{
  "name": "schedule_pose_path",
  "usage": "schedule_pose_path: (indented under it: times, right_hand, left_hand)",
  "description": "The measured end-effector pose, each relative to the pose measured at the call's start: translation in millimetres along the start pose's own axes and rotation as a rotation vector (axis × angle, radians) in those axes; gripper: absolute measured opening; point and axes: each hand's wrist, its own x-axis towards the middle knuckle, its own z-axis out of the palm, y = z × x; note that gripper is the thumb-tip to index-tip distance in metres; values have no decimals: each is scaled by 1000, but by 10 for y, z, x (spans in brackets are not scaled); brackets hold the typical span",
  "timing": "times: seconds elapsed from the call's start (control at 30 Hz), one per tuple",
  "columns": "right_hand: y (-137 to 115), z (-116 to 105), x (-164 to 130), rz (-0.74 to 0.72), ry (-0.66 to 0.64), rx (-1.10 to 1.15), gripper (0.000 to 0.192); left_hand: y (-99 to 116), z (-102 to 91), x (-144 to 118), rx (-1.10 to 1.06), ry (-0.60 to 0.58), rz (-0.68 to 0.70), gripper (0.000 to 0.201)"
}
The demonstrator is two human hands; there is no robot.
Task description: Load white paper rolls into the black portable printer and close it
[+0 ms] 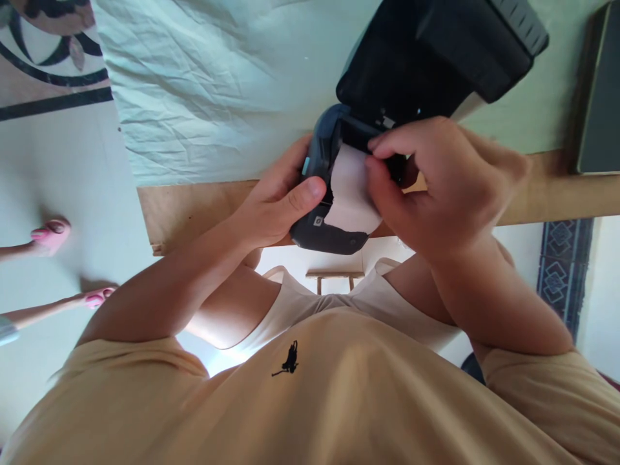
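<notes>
A dark portable receipt printer (329, 242) is tilted over the table's front edge, its large black lid (436, 58) swung open away from me. A strip of white receipt paper (351, 187) comes out of its compartment and hangs over the near end, with a ragged left edge. Wrapped around the printer's left side is my left hand (281, 200), its thumb on the rim. My right hand (436, 187) pinches at the paper's right edge with thumb and forefinger. The rest of the compartment is mostly hidden behind those fingers.
Pale green cloth (217, 97) covers the table, with a bare wooden strip (194, 206) along the near edge. A dark flat object (600, 103) lies at the right. Another person's feet in pink slippers (53, 236) show on the floor at left.
</notes>
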Motion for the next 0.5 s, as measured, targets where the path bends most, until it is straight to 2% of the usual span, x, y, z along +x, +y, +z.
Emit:
schedule_pose_path:
  times: [0.07, 0.17, 0.2, 0.27, 0.33, 0.43, 0.5]
  right_hand:
    - [-35, -29, -26, -40, -13, -119, 25]
    - [-30, -60, -37, -58, -103, -181, 22]
    - [-21, -64, -31, -58, -124, -172, 24]
    - [-5, -68, -10, -68, -154, -116, 35]
    - [1, -81, 6, -81, -151, -38, 42]
    - [2, -157, -5, -95, -120, 22, 40]
    - [26, -229, -28, -105, -130, 153, 35]
  left_hand:
    - [21, -19, -3, 2, -32, -12, 44]
    - [70, -13, 1, -39, 34, -64, 38]
    - [84, -12, 4, -45, 13, -93, 38]
    - [101, -17, 7, -47, -52, -109, 41]
    - [109, -32, 4, -52, -61, -75, 43]
    - [110, -55, -10, -46, -59, -88, 41]
    - [103, -59, -19, -33, -83, -78, 40]
